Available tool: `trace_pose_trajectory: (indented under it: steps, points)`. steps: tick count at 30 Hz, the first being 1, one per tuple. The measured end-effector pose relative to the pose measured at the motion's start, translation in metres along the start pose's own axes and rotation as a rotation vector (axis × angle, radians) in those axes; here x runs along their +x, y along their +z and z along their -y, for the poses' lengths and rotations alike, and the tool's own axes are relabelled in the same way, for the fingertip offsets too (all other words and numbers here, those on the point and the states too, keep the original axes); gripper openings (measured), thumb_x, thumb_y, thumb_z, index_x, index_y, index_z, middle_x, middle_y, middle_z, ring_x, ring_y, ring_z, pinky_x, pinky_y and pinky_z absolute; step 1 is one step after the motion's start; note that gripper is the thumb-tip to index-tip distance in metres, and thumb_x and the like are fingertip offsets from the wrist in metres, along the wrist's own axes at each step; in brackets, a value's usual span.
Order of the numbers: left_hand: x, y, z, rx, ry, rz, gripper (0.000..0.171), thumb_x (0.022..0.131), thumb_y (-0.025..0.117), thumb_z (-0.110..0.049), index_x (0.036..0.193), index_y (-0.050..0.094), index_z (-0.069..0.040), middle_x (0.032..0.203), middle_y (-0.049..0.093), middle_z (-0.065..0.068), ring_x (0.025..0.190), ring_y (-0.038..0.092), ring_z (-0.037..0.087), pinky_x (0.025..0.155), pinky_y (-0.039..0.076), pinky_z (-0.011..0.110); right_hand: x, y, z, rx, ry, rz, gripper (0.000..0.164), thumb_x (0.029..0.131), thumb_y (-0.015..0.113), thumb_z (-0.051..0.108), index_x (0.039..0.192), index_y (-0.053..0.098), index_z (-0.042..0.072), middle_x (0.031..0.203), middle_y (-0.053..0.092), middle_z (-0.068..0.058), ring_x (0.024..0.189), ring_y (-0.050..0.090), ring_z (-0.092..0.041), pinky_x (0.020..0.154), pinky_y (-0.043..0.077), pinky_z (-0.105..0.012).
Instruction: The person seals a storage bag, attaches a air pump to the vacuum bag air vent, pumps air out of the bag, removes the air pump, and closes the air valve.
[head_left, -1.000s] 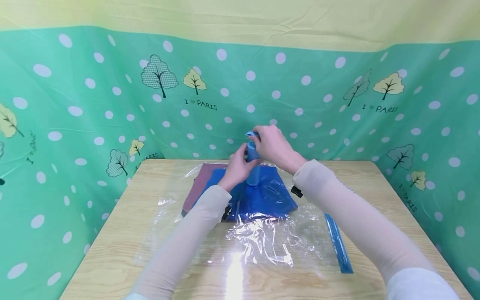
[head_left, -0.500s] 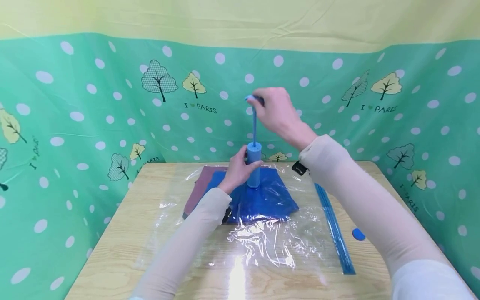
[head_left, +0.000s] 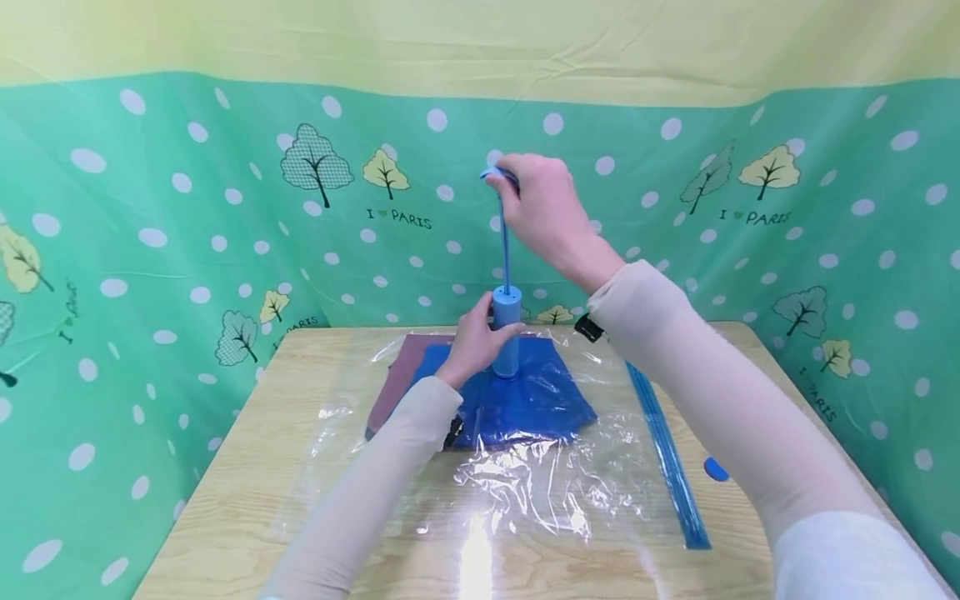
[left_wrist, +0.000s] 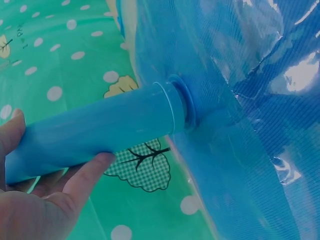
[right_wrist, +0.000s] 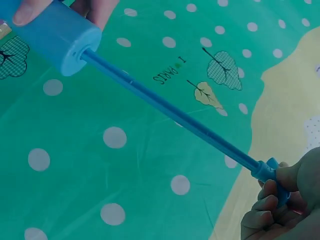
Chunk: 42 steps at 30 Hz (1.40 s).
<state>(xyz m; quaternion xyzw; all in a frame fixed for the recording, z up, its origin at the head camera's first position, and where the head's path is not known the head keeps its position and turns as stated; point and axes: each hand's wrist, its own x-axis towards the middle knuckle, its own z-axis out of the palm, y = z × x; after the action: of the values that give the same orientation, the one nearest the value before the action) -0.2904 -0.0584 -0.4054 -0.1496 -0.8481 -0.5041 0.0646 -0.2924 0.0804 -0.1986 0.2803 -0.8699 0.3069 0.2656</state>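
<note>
Here, in the head view, with the pump [head_left: 506, 360] serving as the dial's centre, the left hand [head_left: 476, 337] is sitting at nine o'clock, its thumb and fingers wrapping round the barrel. The pump is standing upright on the bag [head_left: 525, 479], near the table's [head_left: 225, 500] twelve o'clock edge. In the left wrist view its base is meeting a round valve [left_wrist: 186, 102] on the film; whether the two are touching all the way round, I cannot tell.

A thin rod [head_left: 506, 250] is rising from the pump's top towards twelve o'clock, a long stretch of it showing. Close to one o'clock, high above the table, the right hand [head_left: 547, 204] is gripping the handle [right_wrist: 267, 172] at the rod's far end, thumb and fingers curling round it.

Beneath the clear film a blue cloth [head_left: 547, 408] is spreading towards six o'clock, and a purple cloth [head_left: 397, 375] is peeking out at eight. Nearer six, the film is wrinkling and catching bright light. At four o'clock a blue strip [head_left: 671, 462] is running along the bag's edge; just beyond, a cap [head_left: 715, 470] is lying on the table.

A dotted green curtain [head_left: 645, 150] is hanging behind, towards twelve.
</note>
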Motion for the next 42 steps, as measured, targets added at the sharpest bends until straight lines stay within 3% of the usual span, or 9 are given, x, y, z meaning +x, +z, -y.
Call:
trace_pose_trajectory:
  steps: [4,10,18,24,29,36,42]
  points:
    - [0.001,0.000,0.003,-0.002,-0.010,0.010,0.052,0.102,0.073,-0.031,0.146,0.050,-0.013,0.140,0.062,0.011,0.127,0.061,0.031,0.099,0.054,0.052,-0.014,0.017,-0.014,-0.004,0.044,0.085,0.023,0.110,0.058,0.019,0.106,0.072,0.001,0.077,0.061,-0.008,0.062,0.052,-0.022,0.062,0.045,-0.031]
    - [0.000,-0.001,0.006,-0.006,-0.013,0.026,0.054,0.103,0.071,-0.033,0.149,0.047,-0.015,0.140,0.062,0.011,0.124,0.063,0.029,0.098,0.055,0.050,-0.051,0.057,-0.040,-0.037,0.102,0.228,0.021,0.110,0.057,0.017,0.101,0.069,0.002,0.079,0.063,-0.008,0.065,0.057,-0.023,0.061,0.046,-0.034]
    - [0.001,-0.001,0.005,-0.018,0.019,0.034,0.056,0.105,0.069,-0.028,0.153,0.045,-0.015,0.143,0.061,0.011,0.125,0.063,0.028,0.099,0.055,0.045,-0.070,0.074,-0.053,-0.036,0.126,0.289,0.020,0.110,0.058,0.016,0.101,0.068,0.001,0.080,0.064,-0.008,0.065,0.056,-0.023,0.059,0.044,-0.035]
    - [0.001,-0.003,0.007,-0.015,0.004,0.014,0.054,0.104,0.071,-0.027,0.151,0.047,-0.015,0.143,0.061,0.011,0.127,0.061,0.029,0.100,0.054,0.048,-0.060,0.067,-0.048,0.006,0.104,0.275,0.020,0.108,0.061,0.015,0.101,0.072,0.000,0.080,0.066,-0.009,0.062,0.056,-0.022,0.059,0.043,-0.034]
    - [0.000,-0.003,0.007,0.001,-0.007,0.018,0.054,0.103,0.072,-0.032,0.148,0.048,-0.015,0.138,0.064,0.011,0.123,0.064,0.030,0.097,0.055,0.050,-0.040,0.043,-0.037,0.039,0.123,0.221,0.021,0.108,0.062,0.018,0.107,0.074,0.000,0.076,0.065,-0.009,0.055,0.049,-0.021,0.054,0.040,-0.032]
    - [0.002,0.000,0.004,-0.008,0.002,0.007,0.053,0.101,0.075,-0.029,0.145,0.051,-0.012,0.136,0.064,0.013,0.123,0.064,0.031,0.097,0.055,0.051,-0.006,-0.005,-0.009,0.073,0.098,0.057,0.026,0.109,0.061,0.018,0.123,0.074,0.000,0.093,0.071,-0.009,0.063,0.050,-0.022,0.059,0.041,-0.030]
    - [0.000,0.000,0.002,-0.027,0.010,0.001,0.052,0.101,0.076,-0.026,0.144,0.051,-0.010,0.135,0.064,0.013,0.121,0.064,0.031,0.095,0.056,0.049,-0.004,-0.015,0.002,0.090,0.045,-0.070,0.027,0.109,0.061,0.019,0.122,0.074,-0.001,0.089,0.067,-0.010,0.064,0.048,-0.022,0.062,0.037,-0.029]
